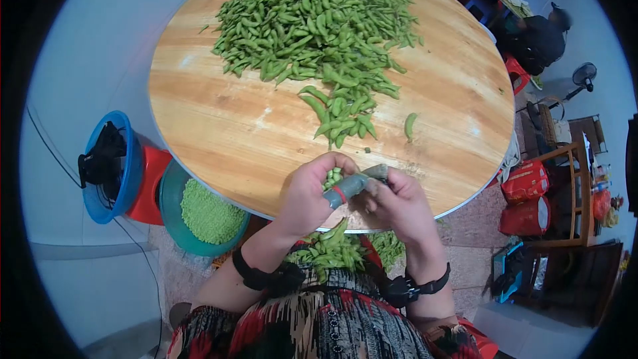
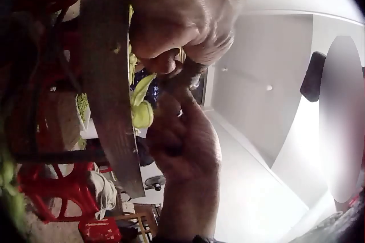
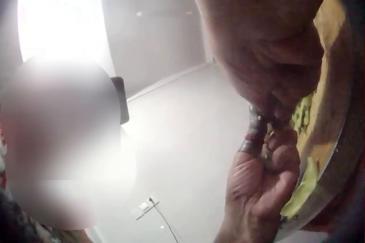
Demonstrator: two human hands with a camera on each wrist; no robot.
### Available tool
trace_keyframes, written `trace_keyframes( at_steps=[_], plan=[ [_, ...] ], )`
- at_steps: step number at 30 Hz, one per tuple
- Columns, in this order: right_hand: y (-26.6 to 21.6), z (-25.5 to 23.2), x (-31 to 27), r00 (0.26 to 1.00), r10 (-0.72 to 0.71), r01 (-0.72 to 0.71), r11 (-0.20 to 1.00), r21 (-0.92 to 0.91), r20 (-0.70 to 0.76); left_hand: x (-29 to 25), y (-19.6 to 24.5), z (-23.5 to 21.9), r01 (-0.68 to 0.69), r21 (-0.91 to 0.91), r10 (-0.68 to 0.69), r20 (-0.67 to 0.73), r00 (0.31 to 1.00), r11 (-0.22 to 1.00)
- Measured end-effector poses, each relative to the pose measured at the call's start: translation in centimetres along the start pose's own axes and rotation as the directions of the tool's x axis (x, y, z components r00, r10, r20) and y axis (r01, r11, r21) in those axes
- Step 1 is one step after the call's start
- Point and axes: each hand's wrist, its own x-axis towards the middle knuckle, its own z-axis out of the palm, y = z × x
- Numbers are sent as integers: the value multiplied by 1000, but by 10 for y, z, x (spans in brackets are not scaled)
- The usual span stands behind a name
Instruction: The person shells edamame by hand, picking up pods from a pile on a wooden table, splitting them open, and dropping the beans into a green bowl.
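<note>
My left hand is curled at the table's near edge, with several shelled green beans held in its palm. A grey-green sleeve with a red band covers its thumb. My right hand meets it at the thumb tip, fingers bent; a similar grey-green cover sits at its thumb. In the right wrist view, the banded thumb sleeve points up to the right fingertips. I cannot tell what lies between those fingertips. Green pods lie in the lap below both hands.
A large pile of green pods covers the far part of the round wooden table, with a loose pod nearer. At left, a green basin holds shelled beans, near a blue basin. A person sits at far right.
</note>
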Motion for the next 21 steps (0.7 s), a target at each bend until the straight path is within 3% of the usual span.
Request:
trace_keyframes(
  at_steps=[2,3,4,5,6,7,8,9,10,12,13,14,15,19,21],
  plan=[
    [-3,5,-3,989,71,-111,937,331,130,1,4,-1,-14,46,14,-6,1000,999],
    [3,7,0,988,77,-118,935,334,135,2,3,-1,-85,128,92,-50,995,988],
    [12,10,5,998,15,-31,973,230,68,3,2,-1,-151,212,172,-84,982,966],
    [17,12,7,998,-56,55,992,116,8,6,2,-2,-136,234,165,-105,981,963],
    [12,10,8,998,-55,53,992,116,10,7,-1,-4,-135,235,164,-107,981,963],
    [3,3,10,989,-138,122,961,-246,-51,8,-4,-6,-36,83,46,-128,991,996],
    [-4,-6,14,969,-236,149,803,-577,-78,8,-6,-8,66,-71,-75,-130,989,995],
    [-7,-21,25,883,-457,253,652,-714,-104,7,-6,-10,71,-69,-80,-132,988,995],
    [-12,-38,38,751,-655,308,462,-831,-86,6,-5,-11,97,-78,-102,-64,993,992],
    [-35,-60,49,771,-629,22,173,-985,-94,3,-3,-13,122,-84,-122,2,992,989],
    [-38,-70,55,773,-627,27,175,-984,-90,1,-2,-12,191,48,-196,168,966,980],
    [-38,-79,60,823,-567,23,100,-995,-38,-1,-1,-10,235,188,-285,318,904,954],
    [-38,-81,63,865,-502,27,24,-999,12,-2,4,-5,166,290,-262,334,905,943],
    [-25,-75,56,898,-437,85,51,-995,55,-3,12,1,259,75,-269,217,938,963],
    [-9,-72,52,890,-449,273,376,-886,84,1,13,0,191,48,-194,68,979,980]
  ],
)
